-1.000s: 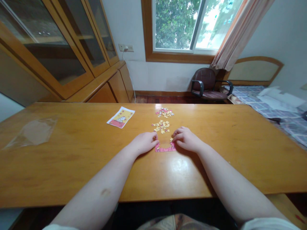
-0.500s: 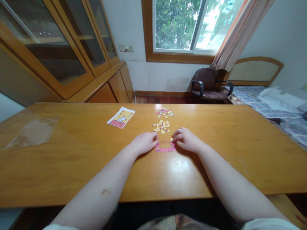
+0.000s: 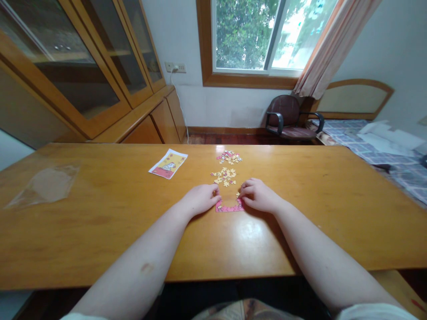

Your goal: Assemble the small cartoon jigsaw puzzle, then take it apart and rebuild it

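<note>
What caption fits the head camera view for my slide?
Left hand and right hand touch a pink puzzle frame on a wooden table.

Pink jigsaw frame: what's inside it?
The pink jigsaw frame encloses bare wooden tabletop. Its upper ends run under your left hand and right hand, so those parts are hidden.

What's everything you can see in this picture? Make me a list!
wooden table: one, golden brown, filling the middle of the view
picture card: one, yellow and red, on the table
clear plastic bag: one, see-through, on the table's left side
loose puzzle pieces: two piles, yellow and pink, mid-table
pink puzzle strip: one, pink, between the hands
glass-door cabinet: one, golden brown, back left
window: one, brown frame, back wall
curtain: one, peach, right of the window
office chair: one, dark brown, below the curtain
bed: one, blue checked cover, far right
left hand: one, at the strip's left end
right hand: one, at the strip's right end
</note>
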Demonstrator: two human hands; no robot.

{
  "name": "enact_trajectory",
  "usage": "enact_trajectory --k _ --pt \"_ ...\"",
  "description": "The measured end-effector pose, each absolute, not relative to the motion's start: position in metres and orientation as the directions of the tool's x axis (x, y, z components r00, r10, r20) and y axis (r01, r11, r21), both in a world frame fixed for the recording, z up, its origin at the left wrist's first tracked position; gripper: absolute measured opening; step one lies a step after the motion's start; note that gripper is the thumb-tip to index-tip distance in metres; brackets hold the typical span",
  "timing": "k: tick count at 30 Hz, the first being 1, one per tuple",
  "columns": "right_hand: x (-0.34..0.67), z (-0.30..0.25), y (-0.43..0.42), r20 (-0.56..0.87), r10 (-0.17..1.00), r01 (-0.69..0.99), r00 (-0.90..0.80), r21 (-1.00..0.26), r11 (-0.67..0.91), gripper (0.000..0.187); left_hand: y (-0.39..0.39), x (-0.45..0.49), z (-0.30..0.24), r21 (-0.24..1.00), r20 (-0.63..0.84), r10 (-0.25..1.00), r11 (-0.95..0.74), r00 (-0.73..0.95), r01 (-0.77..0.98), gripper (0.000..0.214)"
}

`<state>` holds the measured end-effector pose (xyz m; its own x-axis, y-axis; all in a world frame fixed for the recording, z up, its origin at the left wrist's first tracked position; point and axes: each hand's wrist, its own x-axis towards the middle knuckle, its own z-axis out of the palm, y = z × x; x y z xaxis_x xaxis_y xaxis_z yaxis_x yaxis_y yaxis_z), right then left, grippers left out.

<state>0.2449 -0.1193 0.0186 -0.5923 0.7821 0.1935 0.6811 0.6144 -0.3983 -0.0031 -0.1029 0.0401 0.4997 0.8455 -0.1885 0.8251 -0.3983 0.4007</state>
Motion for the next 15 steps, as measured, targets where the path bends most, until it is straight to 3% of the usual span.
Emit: enact_trajectory --k 12,15 --pt "0.2446 0.0194 -0.1183 0.180 0.808 0.694 -0.561 -0.430 0.578 0.014 -0.1025 -0.0042 0.0386 0.409 -0.183 0.841 -0.405 0.509 0.817 0.021" --pt "0.2451 0.0130 -0.1164 0.221 0.853 0.705 -0.472 -0.487 0.516 0.015 -0.1018 -0.0048 0.0379 0.412 -0.184 0.841 -0.404 0.509 0.817 0.021"
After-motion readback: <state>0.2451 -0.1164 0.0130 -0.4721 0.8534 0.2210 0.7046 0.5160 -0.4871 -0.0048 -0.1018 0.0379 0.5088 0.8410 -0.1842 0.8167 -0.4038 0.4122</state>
